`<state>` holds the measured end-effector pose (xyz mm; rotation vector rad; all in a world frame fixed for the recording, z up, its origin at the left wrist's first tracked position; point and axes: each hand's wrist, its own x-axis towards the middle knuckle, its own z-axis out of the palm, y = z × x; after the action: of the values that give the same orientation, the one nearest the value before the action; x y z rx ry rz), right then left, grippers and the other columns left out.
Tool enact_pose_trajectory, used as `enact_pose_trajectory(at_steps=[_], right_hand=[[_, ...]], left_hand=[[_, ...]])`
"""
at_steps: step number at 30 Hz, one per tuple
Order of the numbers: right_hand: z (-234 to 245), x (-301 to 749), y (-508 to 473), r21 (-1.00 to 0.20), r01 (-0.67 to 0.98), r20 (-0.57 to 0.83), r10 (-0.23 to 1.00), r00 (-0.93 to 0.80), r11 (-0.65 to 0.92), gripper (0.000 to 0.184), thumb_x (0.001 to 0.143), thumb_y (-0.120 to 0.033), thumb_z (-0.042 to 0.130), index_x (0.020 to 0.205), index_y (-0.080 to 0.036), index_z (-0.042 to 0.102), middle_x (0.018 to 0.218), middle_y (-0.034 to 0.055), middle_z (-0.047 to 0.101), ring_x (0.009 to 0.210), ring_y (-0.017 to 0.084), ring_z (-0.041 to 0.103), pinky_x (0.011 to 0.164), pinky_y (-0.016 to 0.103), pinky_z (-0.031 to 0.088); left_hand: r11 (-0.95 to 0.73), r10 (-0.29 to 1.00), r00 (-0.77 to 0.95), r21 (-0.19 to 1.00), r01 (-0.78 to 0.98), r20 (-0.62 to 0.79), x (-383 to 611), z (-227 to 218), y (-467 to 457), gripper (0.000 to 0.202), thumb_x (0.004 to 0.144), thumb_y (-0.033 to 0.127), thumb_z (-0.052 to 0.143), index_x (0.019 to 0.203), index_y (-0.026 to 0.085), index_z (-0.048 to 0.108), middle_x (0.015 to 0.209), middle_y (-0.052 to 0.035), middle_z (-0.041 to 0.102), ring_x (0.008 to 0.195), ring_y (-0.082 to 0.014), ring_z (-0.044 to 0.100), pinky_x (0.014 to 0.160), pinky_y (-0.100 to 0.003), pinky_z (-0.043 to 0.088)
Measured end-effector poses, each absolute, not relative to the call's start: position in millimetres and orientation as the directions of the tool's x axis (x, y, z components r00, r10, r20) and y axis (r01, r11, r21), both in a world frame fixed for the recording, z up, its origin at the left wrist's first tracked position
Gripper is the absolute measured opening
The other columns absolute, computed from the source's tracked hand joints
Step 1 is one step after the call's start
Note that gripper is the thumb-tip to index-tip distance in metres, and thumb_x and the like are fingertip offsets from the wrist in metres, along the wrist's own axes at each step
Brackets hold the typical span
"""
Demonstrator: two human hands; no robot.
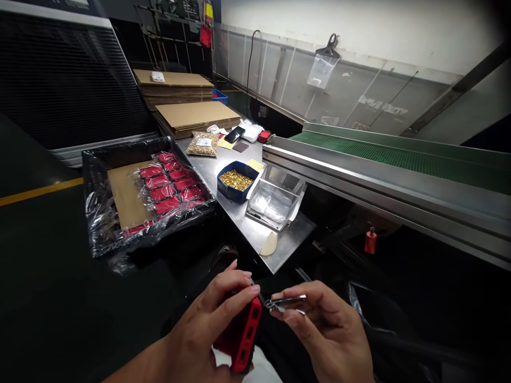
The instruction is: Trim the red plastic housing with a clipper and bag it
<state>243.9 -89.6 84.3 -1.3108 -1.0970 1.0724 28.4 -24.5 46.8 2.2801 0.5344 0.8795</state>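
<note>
As the left hand (207, 332) is wrapped tight round the red case (243, 332), low in front, and the right hand (333, 335) pinches a metal clip (285, 303) at its top edge, that fingertip pinch looks thin; clip could slip, drop.

Counting two hands just below the steel table (255, 234): the left hand (207, 330) gripping one red case (241, 335), the right hand (331, 335) pinching one metal clip (285, 303). Lying on the table: one blue bin (229, 190) of brass parts, one bag of brass parts (203, 143), one phone (235, 134), two cardboard stacks (191, 114). Sitting left of the table: one black tray (88, 181) carrying roughly ten red packets (171, 186).
</note>
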Motion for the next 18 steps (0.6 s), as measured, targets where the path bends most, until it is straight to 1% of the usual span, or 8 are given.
enact_pose_trajectory(at_steps=[4, 6, 8, 13, 18], right_hand=[[83.5, 247.7, -90.0, -0.999, 0.038, 0.03, 0.962, 0.272, 0.021, 0.015, 0.086, -0.029, 0.071, 0.098, -0.021, 0.069, 0.09, 0.0099, 0.074, 0.077, 0.024, 0.073, 0.072, 0.033, 0.065], [84.1, 251.1, -89.7, -0.998, 0.054, 0.053, 0.958, 0.281, 0.039, 0.016, 0.086, -0.029, 0.071, 0.099, -0.021, 0.068, 0.089, 0.0098, 0.073, 0.077, 0.025, 0.073, 0.071, 0.033, 0.065], [85.1, 253.3, -89.6, -0.996, 0.08, 0.064, 0.965, 0.253, 0.045, 0.018, 0.086, -0.03, 0.071, 0.101, -0.021, 0.067, 0.09, 0.0099, 0.073, 0.078, 0.025, 0.072, 0.072, 0.033, 0.065], [84.4, 249.7, -90.0, -0.998, 0.06, 0.038, 0.98, 0.198, 0.027, 0.02, 0.086, -0.03, 0.071, 0.104, -0.022, 0.067, 0.095, 0.0093, 0.072, 0.084, 0.024, 0.071, 0.077, 0.034, 0.063], [80.0, 243.6, -91.3, -1.0, -0.001, 0.009, 0.977, 0.214, 0.01, 0.02, 0.085, -0.031, 0.072, 0.102, -0.023, 0.067, 0.096, 0.0086, 0.072, 0.084, 0.023, 0.071, 0.076, 0.032, 0.063]], left_hand=[[-0.669, 0.603, 0.682, 0.728, 0.151, 0.413, 26.6, 48.1, -25.0, 0.079, 0.078, 0.022, 0.069, 0.147, 0.019, 0.033, 0.141, -0.0135, 0.035, 0.134, -0.0352, 0.039, 0.12, -0.055, 0.028], [-0.666, 0.598, 0.692, 0.731, 0.147, 0.405, 26.0, 48.4, -25.1, 0.08, 0.077, 0.023, 0.07, 0.148, 0.018, 0.032, 0.141, -0.015, 0.035, 0.133, -0.0374, 0.04, 0.119, -0.058, 0.027], [-0.674, 0.581, 0.708, 0.726, 0.14, 0.402, 26.1, 48.8, -25.4, 0.083, 0.076, 0.023, 0.071, 0.148, 0.018, 0.032, 0.142, -0.0159, 0.034, 0.133, -0.0388, 0.041, 0.119, -0.059, 0.026], [-0.654, 0.632, 0.665, 0.734, 0.182, 0.398, 27.7, 50.5, -27.3, 0.076, 0.077, 0.02, 0.065, 0.147, 0.021, 0.034, 0.141, -0.0125, 0.035, 0.135, -0.0359, 0.037, 0.118, -0.055, 0.031], [-0.707, 0.575, 0.698, 0.689, 0.16, 0.428, 25.9, 48.5, -25.5, 0.083, 0.073, 0.019, 0.071, 0.146, 0.015, 0.033, 0.141, -0.0143, 0.033, 0.136, -0.035, 0.035, 0.12, -0.053, 0.029]])
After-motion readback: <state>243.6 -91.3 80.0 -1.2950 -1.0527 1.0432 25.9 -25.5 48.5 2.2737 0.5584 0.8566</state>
